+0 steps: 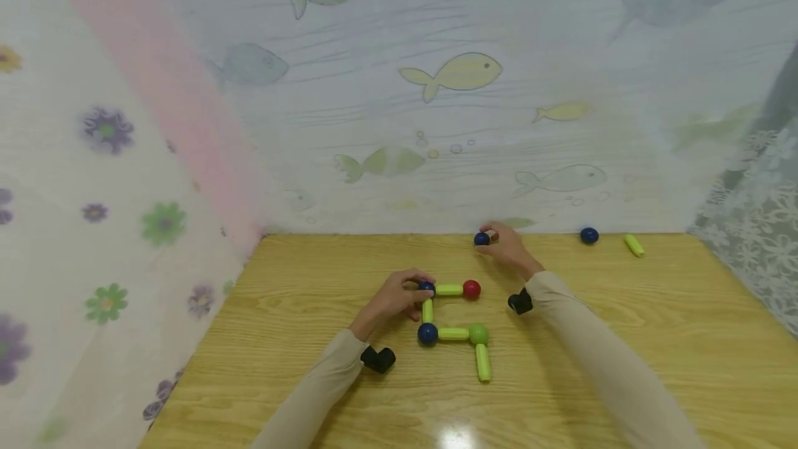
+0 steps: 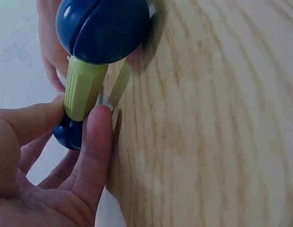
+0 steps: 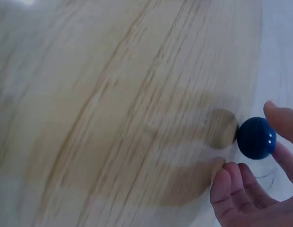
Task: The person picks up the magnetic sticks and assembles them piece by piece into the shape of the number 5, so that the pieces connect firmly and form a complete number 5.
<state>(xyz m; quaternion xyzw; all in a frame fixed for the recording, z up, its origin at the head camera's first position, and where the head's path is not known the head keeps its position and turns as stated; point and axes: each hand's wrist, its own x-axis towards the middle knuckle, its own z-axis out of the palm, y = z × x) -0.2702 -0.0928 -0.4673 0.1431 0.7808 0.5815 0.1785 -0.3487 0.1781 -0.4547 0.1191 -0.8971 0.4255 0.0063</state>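
Left hand (image 1: 394, 296) grips rod-and-ball chain (image 1: 453, 333) at corner; right hand (image 1: 508, 248) pinches blue ball (image 1: 481, 239) near back edge of table (image 1: 324, 380).

One blue ball (image 1: 427, 287) partly covered by left hand (image 1: 396, 295); sleeves (image 1: 321, 380) and desk (image 1: 243, 380) cut off at head view's lower edge.

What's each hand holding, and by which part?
The left hand pinches the structure where its far blue ball meets a yellow-green rod; the right hand pinches a separate blue ball by its sides.
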